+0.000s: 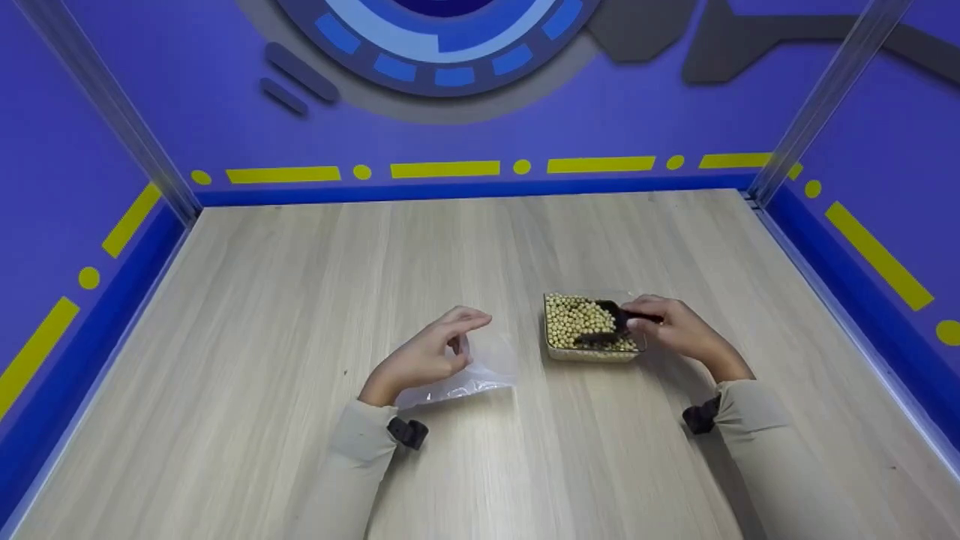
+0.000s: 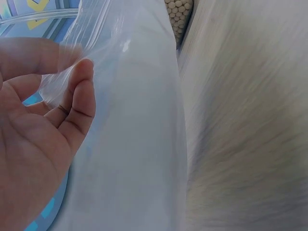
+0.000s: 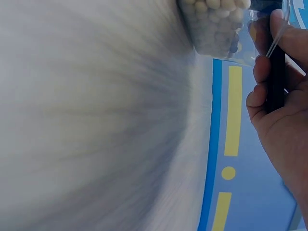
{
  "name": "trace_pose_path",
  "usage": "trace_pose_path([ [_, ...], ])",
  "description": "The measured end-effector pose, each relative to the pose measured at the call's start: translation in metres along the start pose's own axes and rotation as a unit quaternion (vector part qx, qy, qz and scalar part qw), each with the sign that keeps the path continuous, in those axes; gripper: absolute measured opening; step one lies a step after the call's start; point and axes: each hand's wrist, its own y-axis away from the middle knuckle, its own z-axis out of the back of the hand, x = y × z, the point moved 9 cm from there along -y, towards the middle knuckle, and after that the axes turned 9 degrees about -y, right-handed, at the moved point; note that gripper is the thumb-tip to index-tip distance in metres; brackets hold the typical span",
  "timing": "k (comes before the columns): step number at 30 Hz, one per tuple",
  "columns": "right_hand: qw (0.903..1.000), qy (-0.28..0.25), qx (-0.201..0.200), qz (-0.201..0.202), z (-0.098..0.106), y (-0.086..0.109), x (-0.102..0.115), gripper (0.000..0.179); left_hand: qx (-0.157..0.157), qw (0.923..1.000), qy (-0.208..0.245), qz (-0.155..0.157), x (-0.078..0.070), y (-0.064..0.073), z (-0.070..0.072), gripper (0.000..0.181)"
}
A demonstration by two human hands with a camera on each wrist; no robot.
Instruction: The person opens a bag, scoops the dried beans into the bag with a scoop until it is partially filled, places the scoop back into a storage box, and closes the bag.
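My left hand (image 1: 427, 352) pinches the top edge of a clear zip bag (image 2: 130, 125) between thumb and fingers. In the head view the bag hangs down below that hand to the table, with nothing visible inside it. To the right stands a clear rectangular container (image 1: 592, 356) of round, pale yellow beans (image 1: 570, 319). My right hand (image 1: 679, 326) grips the handle of a black scoop (image 3: 275, 79). The scoop's head sits down among the beans, with several beans in it.
Everything rests on a light wood-grain table (image 1: 300, 285). Blue-purple panels (image 1: 450, 142) with yellow markings stand along its back and sides. Both wrists wear small black devices, the left one (image 1: 407, 433) beside the bag.
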Motion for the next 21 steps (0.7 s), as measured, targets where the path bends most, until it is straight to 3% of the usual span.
trace_pose_path([
  [21,0.9997,-0.014,-0.017,0.013,0.0021,0.0011,0.0015,0.032,0.0,1.0,0.0,-0.002,-0.001,0.0,0.0001,0.054],
])
